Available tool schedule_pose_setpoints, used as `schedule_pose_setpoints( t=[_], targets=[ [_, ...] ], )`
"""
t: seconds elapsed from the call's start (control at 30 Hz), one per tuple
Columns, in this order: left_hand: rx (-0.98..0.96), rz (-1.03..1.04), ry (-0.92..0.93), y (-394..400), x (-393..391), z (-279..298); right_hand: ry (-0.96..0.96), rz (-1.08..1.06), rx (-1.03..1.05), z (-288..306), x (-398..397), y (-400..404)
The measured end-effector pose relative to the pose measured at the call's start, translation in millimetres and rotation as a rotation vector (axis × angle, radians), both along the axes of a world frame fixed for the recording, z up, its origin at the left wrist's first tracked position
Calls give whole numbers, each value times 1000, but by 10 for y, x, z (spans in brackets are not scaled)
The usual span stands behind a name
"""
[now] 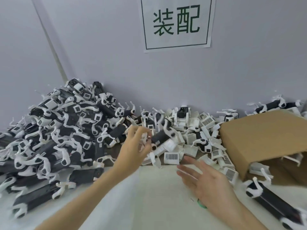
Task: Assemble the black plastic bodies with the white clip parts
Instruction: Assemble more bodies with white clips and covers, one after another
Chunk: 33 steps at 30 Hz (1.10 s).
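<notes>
My left hand (136, 143) is raised above the table's middle, with a black plastic body (162, 136) carrying a white clip at its fingertips. The picture is blurred, so whether the fingers still grip it is unclear. My right hand (206, 180) hovers open, palm down, fingers spread, over the white table near loose white clip parts (172, 157) with barcode labels. A big heap of black bodies with white clips (66, 130) fills the left side.
An open cardboard box (265, 140) lies on its side at the right, white parts spilling from it. One black body with a white clip (272, 201) lies at the front right. A paper sign (177, 22) hangs on the grey wall.
</notes>
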<state>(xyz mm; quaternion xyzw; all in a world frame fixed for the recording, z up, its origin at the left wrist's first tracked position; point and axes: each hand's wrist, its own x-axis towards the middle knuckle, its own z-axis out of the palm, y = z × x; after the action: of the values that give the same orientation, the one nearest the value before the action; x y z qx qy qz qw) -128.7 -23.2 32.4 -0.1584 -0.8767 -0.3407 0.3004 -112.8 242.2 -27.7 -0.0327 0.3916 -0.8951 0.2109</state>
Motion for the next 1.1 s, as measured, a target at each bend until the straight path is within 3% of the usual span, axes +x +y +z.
schedule_pose_setpoints(
  t=[0.17,0.37,0.43,0.67,0.83,0.93,1.0,1.1],
  targets=[
    [164,-150,-133,358,702,-419,194,86,261,137,168,-39],
    [385,-96,-239,430,833,-593,469,79,569,-89,354,-10],
    [438,-89,-262,438,833,-602,483,43,616,-109,367,-51],
    [676,-309,-430,441,890,-633,372,-106,434,-125,379,-94],
    [694,-322,-405,373,885,-650,425,-112,597,-96,447,-147],
    [733,-364,-454,324,872,-658,426,-106,562,-66,445,-133],
    [752,-397,-481,298,847,-671,411,-72,490,-73,410,-96],
    [675,-454,-482,265,819,-695,163,-30,145,-51,361,-17]
  ],
)
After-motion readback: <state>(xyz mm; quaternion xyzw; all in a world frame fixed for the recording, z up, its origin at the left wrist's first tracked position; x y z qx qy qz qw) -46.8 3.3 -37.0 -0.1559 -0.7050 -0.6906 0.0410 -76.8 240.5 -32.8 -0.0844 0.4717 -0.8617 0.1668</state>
